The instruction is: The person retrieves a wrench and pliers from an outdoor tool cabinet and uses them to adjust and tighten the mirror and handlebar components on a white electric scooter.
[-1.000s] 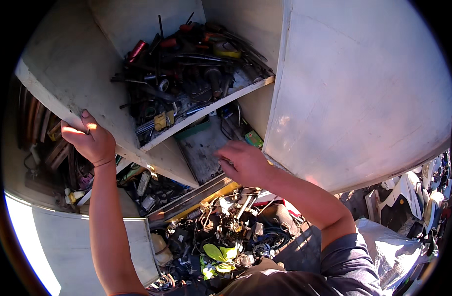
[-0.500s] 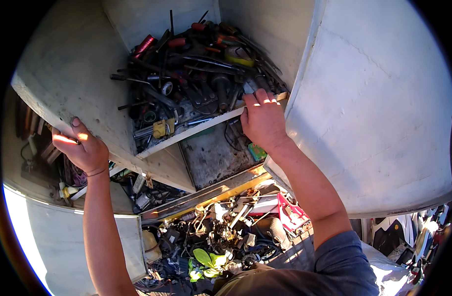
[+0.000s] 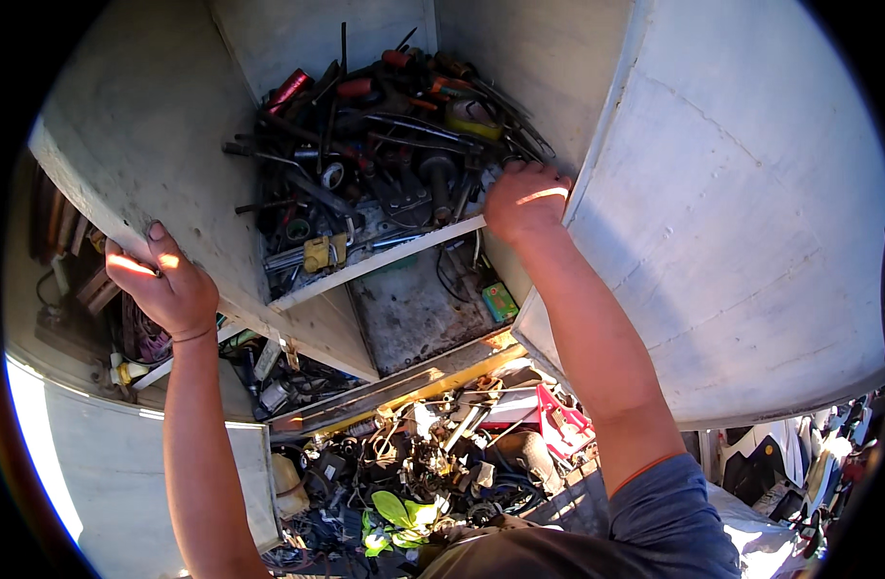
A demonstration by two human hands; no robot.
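- Step in hand, as I judge it: picking through the tools (image 3: 385,164) heaped on the shelf (image 3: 380,262), at 12 o'clock.
- Right hand (image 3: 525,201) sits at the heap's 3 o'clock side, fingers curled into it; what they grip, if anything, I cannot tell.
- Left hand (image 3: 163,285), at 9 o'clock, is closed on the door (image 3: 143,145) edge.
- Next move likely calls for lifting one tool free of the tangle.
- Tools: dark steel shafts, red and yellow grips.
- Cabinet: pale, dusty, flat metal panels.
- Floor pile (image 3: 433,463) at 6 o'clock: jumbled parts.
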